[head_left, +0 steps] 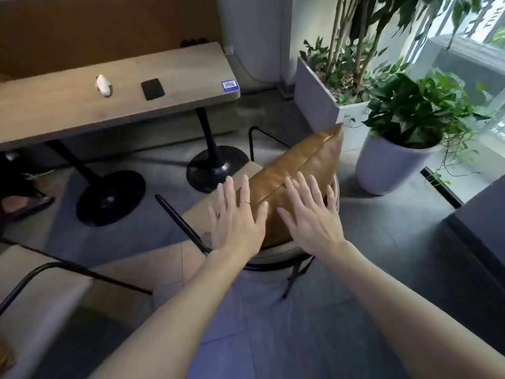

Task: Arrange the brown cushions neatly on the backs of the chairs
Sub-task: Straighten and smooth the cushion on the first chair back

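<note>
A tan leather cushion with a centre seam point(306, 170) stood on edge against the curved back of a black-framed chair point(276, 255), with the left hand point(235, 220) and right hand point(311, 217) spread flat, fingers extended, on or just over its near end, gripping nothing. Beyond it, a round white pot point(382, 168) and a rectangular grey planter point(319, 102) each held green leafy plants. On the pale wooden table point(82, 110) lay a small white object point(103, 85), a black square pad point(152, 89) and a blue sticker point(229, 85) whose print was too blurred to read.
</note>
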